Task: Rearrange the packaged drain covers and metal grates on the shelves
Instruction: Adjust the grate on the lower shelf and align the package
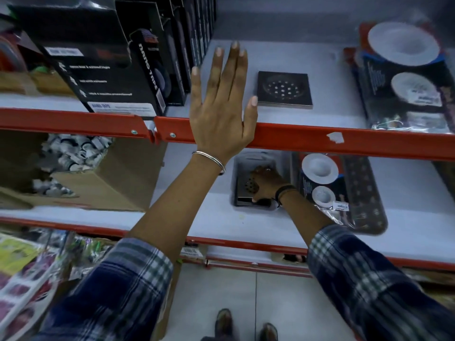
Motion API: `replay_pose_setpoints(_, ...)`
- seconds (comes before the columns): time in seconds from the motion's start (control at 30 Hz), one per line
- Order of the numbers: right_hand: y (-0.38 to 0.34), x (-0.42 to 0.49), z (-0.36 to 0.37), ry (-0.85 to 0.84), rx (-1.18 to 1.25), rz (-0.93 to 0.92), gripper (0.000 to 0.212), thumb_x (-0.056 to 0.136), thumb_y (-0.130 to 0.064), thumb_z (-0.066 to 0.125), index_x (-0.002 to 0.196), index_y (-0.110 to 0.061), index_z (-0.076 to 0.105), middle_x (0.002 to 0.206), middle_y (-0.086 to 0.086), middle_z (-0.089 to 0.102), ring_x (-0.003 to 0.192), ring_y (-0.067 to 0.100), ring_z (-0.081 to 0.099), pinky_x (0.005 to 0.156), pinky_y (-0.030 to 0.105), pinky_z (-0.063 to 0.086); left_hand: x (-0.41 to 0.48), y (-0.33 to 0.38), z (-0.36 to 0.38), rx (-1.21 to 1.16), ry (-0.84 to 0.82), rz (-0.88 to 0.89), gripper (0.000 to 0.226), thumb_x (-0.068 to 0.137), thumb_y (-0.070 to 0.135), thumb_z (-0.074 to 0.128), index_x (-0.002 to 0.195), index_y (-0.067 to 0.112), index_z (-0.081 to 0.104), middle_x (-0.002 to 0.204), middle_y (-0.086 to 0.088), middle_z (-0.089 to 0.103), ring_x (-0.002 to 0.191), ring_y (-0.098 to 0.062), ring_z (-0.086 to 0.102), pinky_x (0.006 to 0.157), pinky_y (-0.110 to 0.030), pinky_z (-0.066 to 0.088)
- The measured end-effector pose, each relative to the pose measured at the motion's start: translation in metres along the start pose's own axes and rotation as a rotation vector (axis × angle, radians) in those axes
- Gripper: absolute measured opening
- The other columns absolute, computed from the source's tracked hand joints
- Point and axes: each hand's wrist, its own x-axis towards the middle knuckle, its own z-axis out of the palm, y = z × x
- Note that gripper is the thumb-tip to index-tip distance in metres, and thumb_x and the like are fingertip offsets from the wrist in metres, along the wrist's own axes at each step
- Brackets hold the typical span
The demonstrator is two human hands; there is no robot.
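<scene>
From my remote station I watch two bare hands at work on a red-railed store rack: the left hand [221, 104] is spread flat and open, empty, over the front rail [320, 140] of the upper shelf, its thumb just beside a dark square metal grate [285, 93] that lies alone and flat on the pale shelf board; one level down, the right hand [264, 183] is closed around the edge of a second perforated metal grate [248, 190], which sits tilted inside a clear plastic tray [237, 168]. Packaged drain covers [403, 77] are stacked at the right end of the upper shelf, with another pack [320, 185] on the lower shelf just beside the tray. I judge the lift out of the tray to be the step in hand, and the risks lie there: the grate looks thin and slick, so a fingertip hold could let it slide back or drop to the floor near the shoes [246, 324] below; the tray may ride up with it; and the overhanging rail could clip the grate on the way up, knocking the loose one beside the left thumb
</scene>
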Motion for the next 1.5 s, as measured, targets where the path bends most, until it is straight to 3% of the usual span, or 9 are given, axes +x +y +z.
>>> replay_pose_setpoints(0.1, -0.006, -0.016, -0.009, 0.033, 0.003, 0.012, 0.073, 0.071, -0.040, 0.074, 0.132, -0.013, 0.046, 0.137, 0.011, 0.047, 0.126, 0.032, 0.044, 0.108, 0.041, 0.032, 0.000, 0.000, 0.000, -0.005, -0.008, -0.009, 0.060, 0.092, 0.040, 0.025, 0.143, 0.010, 0.033, 0.150, -0.007, 0.040, 0.140, -0.024, 0.033, 0.118, -0.041, 0.003)
replay_pose_setpoints(0.23, -0.018, -0.070, -0.049, 0.102, 0.242, -0.046, 0.066, 0.076, -0.036, 0.071, 0.133, -0.016, 0.044, 0.136, 0.009, 0.049, 0.119, 0.027, 0.051, 0.100, 0.035, 0.044, -0.001, 0.000, -0.003, -0.011, -0.025, -0.015, 0.059, 0.093, 0.039, 0.026, 0.144, 0.011, 0.032, 0.150, -0.006, 0.040, 0.140, -0.023, 0.032, 0.118, -0.042, 0.005)
replay_pose_setpoints(0.4, -0.034, -0.180, -0.124, 0.191, 0.479, -0.214, 0.062, 0.077, -0.042, 0.072, 0.131, -0.024, 0.050, 0.134, -0.008, 0.054, 0.118, 0.001, 0.050, 0.101, 0.020, 0.040, -0.001, 0.002, -0.009, -0.022, -0.054, -0.025, 0.057, 0.093, 0.036, 0.029, 0.144, 0.011, 0.032, 0.151, -0.005, 0.038, 0.141, -0.021, 0.032, 0.117, -0.042, 0.004)
replay_pose_setpoints(0.53, -0.034, -0.223, -0.188, 0.469, 0.597, -0.388, 0.051, 0.075, -0.045, 0.070, 0.119, -0.023, 0.060, 0.119, -0.014, 0.063, 0.111, -0.003, 0.058, 0.097, 0.013, 0.044, -0.001, 0.002, -0.014, -0.059, -0.128, -0.040, 0.059, 0.092, 0.037, 0.028, 0.146, 0.013, 0.026, 0.153, -0.004, 0.034, 0.143, -0.020, 0.027, 0.117, -0.040, 0.004)
replay_pose_setpoints(0.63, -0.024, -0.200, -0.222, 0.631, 0.522, -0.314, 0.047, 0.078, -0.037, 0.072, 0.120, -0.020, 0.059, 0.119, -0.010, 0.062, 0.109, -0.001, 0.058, 0.098, 0.022, 0.046, 0.001, 0.003, -0.018, -0.076, -0.169, -0.051, 0.060, 0.091, 0.037, 0.030, 0.146, 0.013, 0.025, 0.154, -0.004, 0.032, 0.143, -0.019, 0.027, 0.117, -0.040, 0.007)
replay_pose_setpoints(0.8, -0.004, -0.117, -0.245, 0.329, 0.191, -0.072, 0.085, 0.075, -0.042, 0.074, 0.144, -0.018, 0.032, 0.150, 0.003, 0.036, 0.135, 0.021, 0.037, 0.110, 0.033, 0.029, 0.000, 0.002, -0.020, -0.087, -0.203, -0.040, 0.061, 0.090, 0.037, 0.030, 0.146, 0.014, 0.025, 0.154, -0.003, 0.032, 0.143, -0.018, 0.026, 0.117, -0.043, 0.013)
replay_pose_setpoints(0.93, 0.010, -0.071, -0.255, 0.078, 0.197, 0.023, 0.103, 0.068, -0.054, 0.074, 0.148, -0.024, 0.017, 0.154, -0.001, 0.027, 0.137, 0.022, 0.031, 0.111, 0.039, 0.025, 0.000, 0.000, -0.015, -0.086, -0.174, -0.025, 0.063, 0.089, 0.037, 0.030, 0.147, 0.013, 0.024, 0.154, -0.004, 0.032, 0.144, -0.019, 0.024, 0.117, -0.040, 0.007)
replay_pose_setpoints(1.17, 0.010, -0.061, -0.260, 0.231, 0.109, -0.082, 0.080, 0.065, -0.054, 0.076, 0.128, -0.014, 0.047, 0.126, 0.004, 0.045, 0.115, 0.024, 0.046, 0.095, 0.033, 0.040, -0.001, -0.001, -0.010, -0.066, -0.137, -0.009, 0.063, 0.088, 0.037, 0.031, 0.146, 0.013, 0.025, 0.153, -0.005, 0.033, 0.143, -0.021, 0.025, 0.116, -0.044, 0.015)
replay_pose_setpoints(1.5, -0.025, -0.210, -0.225, 0.421, 0.277, -0.290, 0.101, 0.052, -0.061, 0.077, 0.139, -0.027, 0.038, 0.123, -0.012, 0.037, 0.119, 0.008, 0.038, 0.103, 0.027, 0.031, -0.002, 0.002, -0.018, -0.118, -0.149, -0.016, 0.057, 0.093, 0.032, 0.024, 0.147, 0.012, 0.024, 0.154, -0.004, 0.030, 0.144, -0.020, 0.025, 0.117, -0.045, 0.016)
